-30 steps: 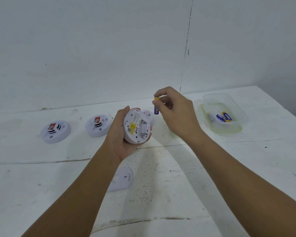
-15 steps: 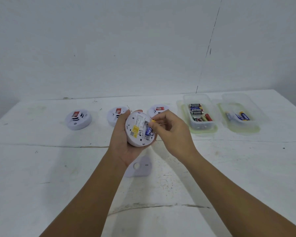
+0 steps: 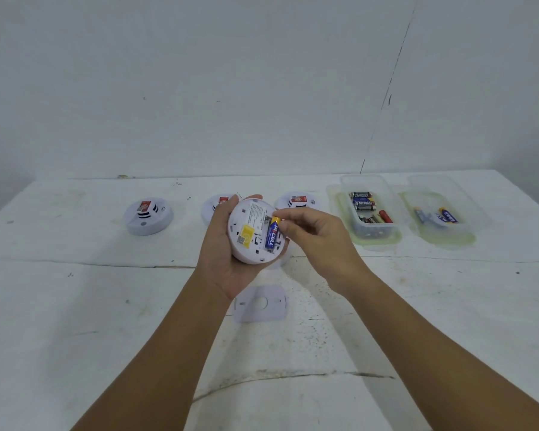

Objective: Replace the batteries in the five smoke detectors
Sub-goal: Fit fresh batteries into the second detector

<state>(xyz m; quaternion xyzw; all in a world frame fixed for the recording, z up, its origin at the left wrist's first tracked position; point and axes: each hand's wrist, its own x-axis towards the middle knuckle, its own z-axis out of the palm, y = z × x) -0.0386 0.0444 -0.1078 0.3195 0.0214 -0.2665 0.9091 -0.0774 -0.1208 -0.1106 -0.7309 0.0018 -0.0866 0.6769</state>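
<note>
My left hand [image 3: 227, 253] cradles the light, smooth detector [image 3: 255, 231]; my right hand [image 3: 311, 234] pinches the small, slippery battery [image 3: 272, 234] by its twelve o'clock end

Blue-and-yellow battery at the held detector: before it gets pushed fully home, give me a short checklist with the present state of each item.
1. Held detector supported with its back facing up in left hand: ok.
2. Blue-and-yellow battery pinched at its yellow end by right hand: ok.
3. Battery lined up along the bay: ok.
4. Polarity matches the bay's markings: cannot tell.
5. Battery fully seated: not ok, its yellow end is still between the fingertips.
6. Back cover lying on the table close by for refitting: ok.
</note>
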